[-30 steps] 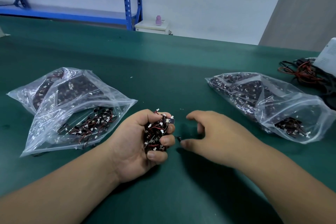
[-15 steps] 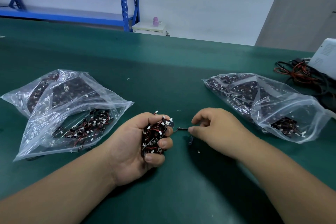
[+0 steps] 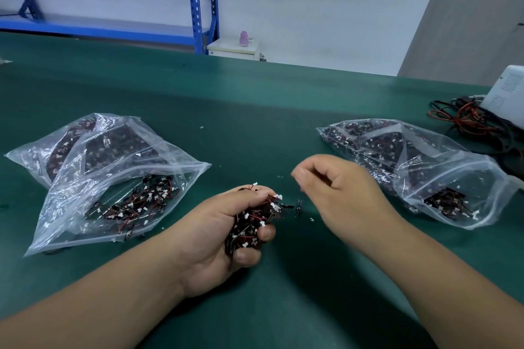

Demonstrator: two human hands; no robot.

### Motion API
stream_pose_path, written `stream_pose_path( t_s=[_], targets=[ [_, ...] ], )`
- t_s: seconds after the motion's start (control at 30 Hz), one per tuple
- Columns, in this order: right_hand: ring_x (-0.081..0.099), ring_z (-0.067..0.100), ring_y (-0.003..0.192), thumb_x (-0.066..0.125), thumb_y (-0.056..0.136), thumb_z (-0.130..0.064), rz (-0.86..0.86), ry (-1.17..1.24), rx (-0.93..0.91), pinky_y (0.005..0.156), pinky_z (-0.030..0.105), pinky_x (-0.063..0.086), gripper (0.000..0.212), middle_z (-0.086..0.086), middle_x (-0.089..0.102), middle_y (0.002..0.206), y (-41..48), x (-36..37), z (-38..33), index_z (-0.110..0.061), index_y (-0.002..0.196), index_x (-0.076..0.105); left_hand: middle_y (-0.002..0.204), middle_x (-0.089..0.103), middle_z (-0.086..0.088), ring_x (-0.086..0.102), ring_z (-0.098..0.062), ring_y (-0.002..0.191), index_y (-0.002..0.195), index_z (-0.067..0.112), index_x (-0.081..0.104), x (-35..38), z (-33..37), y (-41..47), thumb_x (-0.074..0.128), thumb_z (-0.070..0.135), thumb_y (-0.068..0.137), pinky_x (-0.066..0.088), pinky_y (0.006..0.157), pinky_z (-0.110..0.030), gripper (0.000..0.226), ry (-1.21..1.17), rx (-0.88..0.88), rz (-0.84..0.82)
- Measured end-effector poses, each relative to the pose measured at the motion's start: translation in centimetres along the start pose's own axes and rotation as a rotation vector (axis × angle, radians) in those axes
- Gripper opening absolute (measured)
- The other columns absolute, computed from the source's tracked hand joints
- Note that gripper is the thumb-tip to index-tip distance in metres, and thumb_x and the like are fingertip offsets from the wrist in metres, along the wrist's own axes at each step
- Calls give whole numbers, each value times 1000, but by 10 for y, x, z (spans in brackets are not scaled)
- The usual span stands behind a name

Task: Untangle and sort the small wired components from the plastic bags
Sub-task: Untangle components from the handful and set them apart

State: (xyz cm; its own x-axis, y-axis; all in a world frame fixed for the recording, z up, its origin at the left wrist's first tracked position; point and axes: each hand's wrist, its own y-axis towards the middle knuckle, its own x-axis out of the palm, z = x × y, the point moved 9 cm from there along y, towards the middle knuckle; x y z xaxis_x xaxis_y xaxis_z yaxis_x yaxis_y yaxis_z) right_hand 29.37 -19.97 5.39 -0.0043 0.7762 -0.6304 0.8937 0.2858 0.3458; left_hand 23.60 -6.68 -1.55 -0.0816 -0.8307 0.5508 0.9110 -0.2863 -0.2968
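The left hand (image 3: 215,238) holds, in a closed grip, a tangled clump of wired components (image 3: 252,224) at the near middle of the bench (image 3: 255,110). They seem light, and the thin soft wires catch easily; it is better to pull one by its white plug. The right hand (image 3: 337,193) is blurred, so I cannot tell its grip.

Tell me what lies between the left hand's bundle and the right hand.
One small dark component and a white fleck lie on the green mat between bundle and right hand, seen in the head view.

Glossy, crinkled clear plastic bags (image 3: 119,167); seemingly matt green table (image 3: 255,110).
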Motion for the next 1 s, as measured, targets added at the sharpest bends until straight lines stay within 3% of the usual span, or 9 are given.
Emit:
stream_pose_path(
  t_s=[0.07,0.13,0.23,0.33,0.47,0.67,0.9,1.0],
  targets=[
    [59,14,71,52,84,-59,-92,174,-51,64,30,49,35,-2,66,78,-4,8,-21,-27,86,68,80,62,-4,51,-12,54,87,21,71,0,1,0,71,22,75,28,33,-18,12,13,17,4],
    [61,17,70,58,78,-63,-196,208,-44,65,34,52,35,-5,68,78,-11,21,-29,-32,90,70,80,62,-1,51,-11,56,101,20,67,1,2,0,69,22,79,29,34,-18,21,39,29,-6],
    [57,14,64,73,80,-44,-200,125,-25,65,42,54,16,-10,67,78,-13,27,-26,-37,94,68,78,59,1,51,-10,57,111,20,59,1,3,1,66,24,86,30,35,-18,27,55,39,-1],
    [58,21,67,74,85,-24,-186,131,-25,64,43,54,18,-9,66,77,-13,26,-24,-38,93,67,81,62,-1,52,-11,58,110,19,60,0,2,1,66,25,85,30,35,-19,26,44,34,6],
    [55,10,61,68,87,-19,-150,63,-68,58,35,50,15,-8,64,74,-14,23,-28,-34,88,69,83,65,-1,54,-11,58,103,19,64,1,0,1,66,26,82,31,35,-19,22,19,-4,-13],
    [63,7,80,71,87,-14,-58,27,-145,65,15,45,17,-15,65,80,-13,10,-42,-30,82,71,84,63,-1,52,-11,56,99,18,64,2,-2,1,69,28,76,29,35,-18,26,-29,-46,-35],
    [47,2,54,70,88,-12,28,244,-13,52,13,37,20,-13,61,63,-10,4,-30,-32,88,69,85,65,-2,54,-12,56,108,16,62,-2,-3,2,73,28,75,31,33,-19,37,-88,-74,-25],
    [45,2,53,70,89,-11,21,305,26,53,19,39,20,-7,61,62,-8,3,-29,-30,84,71,83,65,-3,53,-13,55,97,11,69,-3,-5,2,72,30,74,31,33,-20,29,-151,-113,-24]
  ],
)
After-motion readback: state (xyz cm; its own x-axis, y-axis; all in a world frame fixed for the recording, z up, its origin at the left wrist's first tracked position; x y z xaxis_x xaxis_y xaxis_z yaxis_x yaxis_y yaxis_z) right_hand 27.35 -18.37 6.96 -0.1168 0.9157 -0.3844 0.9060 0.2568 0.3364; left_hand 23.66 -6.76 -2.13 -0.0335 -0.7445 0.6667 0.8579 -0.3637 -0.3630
